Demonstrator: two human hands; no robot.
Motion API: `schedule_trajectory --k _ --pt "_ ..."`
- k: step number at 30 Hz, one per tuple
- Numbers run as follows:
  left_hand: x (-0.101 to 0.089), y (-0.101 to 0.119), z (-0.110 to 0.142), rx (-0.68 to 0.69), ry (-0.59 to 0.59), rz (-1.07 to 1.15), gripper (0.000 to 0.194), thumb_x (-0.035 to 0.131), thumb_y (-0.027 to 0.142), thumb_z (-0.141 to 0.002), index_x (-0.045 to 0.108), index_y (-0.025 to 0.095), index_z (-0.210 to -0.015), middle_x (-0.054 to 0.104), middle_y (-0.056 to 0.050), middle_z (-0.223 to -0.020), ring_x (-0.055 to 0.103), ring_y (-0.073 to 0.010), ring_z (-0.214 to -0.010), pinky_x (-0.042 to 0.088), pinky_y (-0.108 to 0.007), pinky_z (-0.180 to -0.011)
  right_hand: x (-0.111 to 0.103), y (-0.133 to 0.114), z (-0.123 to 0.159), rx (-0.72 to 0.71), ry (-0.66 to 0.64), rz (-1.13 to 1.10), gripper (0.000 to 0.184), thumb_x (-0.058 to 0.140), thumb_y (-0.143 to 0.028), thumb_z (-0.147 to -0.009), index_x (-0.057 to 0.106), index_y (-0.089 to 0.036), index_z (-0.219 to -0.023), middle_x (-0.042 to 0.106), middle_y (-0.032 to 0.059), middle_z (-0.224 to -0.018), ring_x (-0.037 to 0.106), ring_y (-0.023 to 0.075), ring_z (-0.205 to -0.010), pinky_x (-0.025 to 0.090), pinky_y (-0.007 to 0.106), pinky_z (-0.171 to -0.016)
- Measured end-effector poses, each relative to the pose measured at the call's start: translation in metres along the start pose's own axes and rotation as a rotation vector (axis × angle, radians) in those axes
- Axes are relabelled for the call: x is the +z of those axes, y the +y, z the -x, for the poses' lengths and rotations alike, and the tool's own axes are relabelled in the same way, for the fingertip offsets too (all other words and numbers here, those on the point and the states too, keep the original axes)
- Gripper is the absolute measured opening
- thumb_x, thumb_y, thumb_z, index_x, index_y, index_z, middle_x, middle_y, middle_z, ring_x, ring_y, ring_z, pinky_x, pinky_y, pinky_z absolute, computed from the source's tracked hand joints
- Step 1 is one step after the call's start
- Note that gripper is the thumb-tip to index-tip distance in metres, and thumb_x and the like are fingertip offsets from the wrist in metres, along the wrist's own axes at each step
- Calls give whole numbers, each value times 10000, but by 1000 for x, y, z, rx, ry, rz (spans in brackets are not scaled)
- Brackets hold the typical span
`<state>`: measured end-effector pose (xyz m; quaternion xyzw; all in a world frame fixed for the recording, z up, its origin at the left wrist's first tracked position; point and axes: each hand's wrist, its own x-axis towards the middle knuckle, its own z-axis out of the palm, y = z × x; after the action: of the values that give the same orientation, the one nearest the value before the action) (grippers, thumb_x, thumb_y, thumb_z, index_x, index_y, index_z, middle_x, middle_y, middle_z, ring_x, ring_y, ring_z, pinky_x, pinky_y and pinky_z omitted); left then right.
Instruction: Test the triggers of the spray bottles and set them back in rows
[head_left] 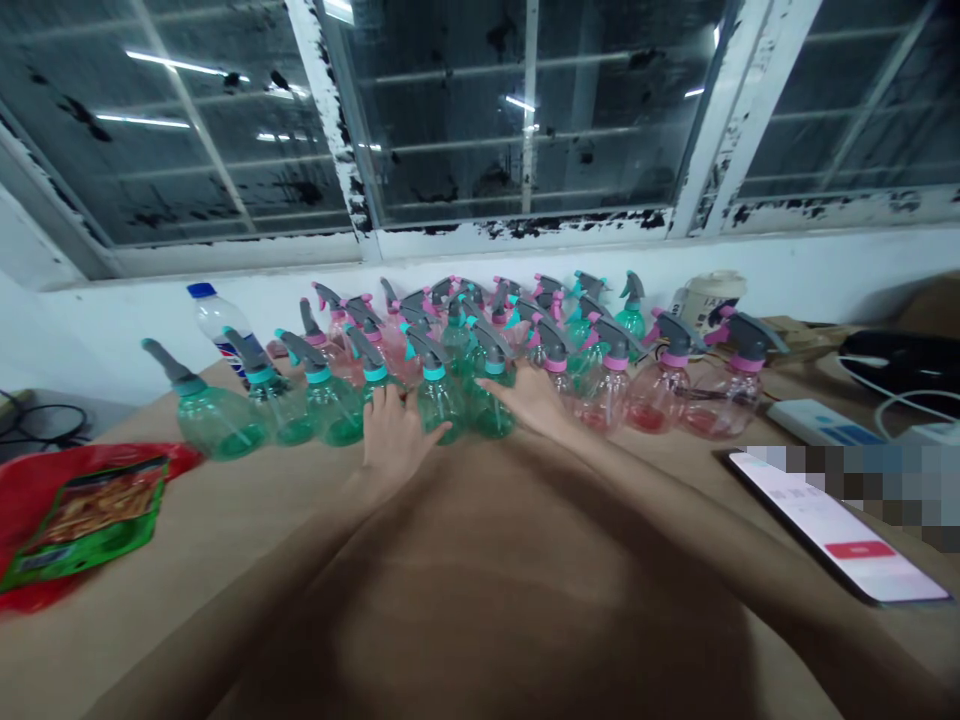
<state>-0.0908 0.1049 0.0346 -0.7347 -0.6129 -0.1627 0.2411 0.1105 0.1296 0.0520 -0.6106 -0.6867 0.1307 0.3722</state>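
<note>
A front row of round spray bottles with grey trigger heads runs across the table. My left hand (394,435) lies against a green spray bottle (375,376), its thumb spread out in front of the neighbouring green bottle (441,405). At another green bottle (495,412) is my right hand (534,398), its thumb stretched across the bottle's front and the other fingers partly hidden. Neither hand is closed round a bottle. Further left stand more green bottles (219,420); to the right are pink ones (660,395). Several pink and green bottles (630,315) stand behind.
Windows (517,110) and a white wall rise behind the table. A blue-capped drink bottle (214,318) stands back left, a paper cup (712,295) back right. A red bag with a snack packet (97,515) lies left; a lit phone (832,530) and a white power strip (821,425) lie right.
</note>
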Motion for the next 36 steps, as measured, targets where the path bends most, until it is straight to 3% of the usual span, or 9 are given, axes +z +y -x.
schedule_trajectory --k 6,10,13,17,20,25,28,31,36 --pt "-4 1 9 -6 56 24 708 519 586 -823 420 89 -1317 536 -155 -983 504 -359 -978 436 -450 -801 5 -2 -3 22 -40 91 602 500 -584 -814 581 -74 -1124 685 228 -941 655 364 -893 487 423 -697" --pt "-15 9 36 50 81 248 584 421 544 -895 429 111 -1287 536 -123 -983 517 -310 -986 421 -444 -875 -1 -4 9 -11 -63 140 630 472 -618 -807 599 -82 -1114 692 210 -912 662 343 -845 481 395 -641" --pt "-22 22 55 47 -34 479 527 418 533 -900 424 156 -1268 541 -103 -1068 531 -275 -1043 418 -433 -917 -11 -4 29 -51 -81 181 673 454 -652 -794 607 -76 -1107 695 194 -820 662 343 -768 460 395 -589" --pt "-26 48 70 -13 -298 691 775 530 590 -808 235 193 -1404 398 -149 -1373 387 -313 -1272 367 -488 -990 -32 0 66 -190 -60 240 717 447 -702 -769 619 -101 -1119 681 150 -708 654 307 -692 434 368 -555" --pt "-27 70 76 -1 -408 807 817 576 583 -773 241 182 -1401 373 -177 -1399 368 -343 -1289 345 -534 -1000 -53 9 90 -314 -23 242 691 459 -722 -751 647 -144 -1080 689 144 -766 653 293 -728 435 361 -566" --pt "-30 99 83 82 -469 942 675 637 547 -738 424 189 -1270 560 -129 -1175 520 -341 -1133 435 -530 -898 -82 36 106 -229 -134 -58 626 609 -657 -688 579 -181 -1093 667 119 -1019 627 297 -926 484 406 -739" --pt "-30 112 84 170 -450 1003 722 678 494 -725 377 203 -1313 512 -125 -1269 481 -324 -1189 397 -522 -958 -89 49 105 -227 -224 -372 589 660 -531 -716 474 -221 -1181 615 92 -1147 594 261 -1018 488 393 -823" --pt "-26 122 83 234 -440 1005 778 701 481 -712 342 193 -1340 459 -147 -1337 427 -332 -1243 352 -536 -1002 -90 51 103 -271 -188 -527 517 668 -427 -739 462 -240 -1176 596 78 -1155 581 250 -1025 488 391 -830" --pt "-15 128 78 272 -404 962 837 709 528 -681 350 169 -1346 476 -176 -1322 400 -379 -1255 332 -586 -997 -84 44 99 -312 -46 -521 269 660 -391 -761 571 -248 -971 627 26 -951 605 208 -860 485 373 -755"
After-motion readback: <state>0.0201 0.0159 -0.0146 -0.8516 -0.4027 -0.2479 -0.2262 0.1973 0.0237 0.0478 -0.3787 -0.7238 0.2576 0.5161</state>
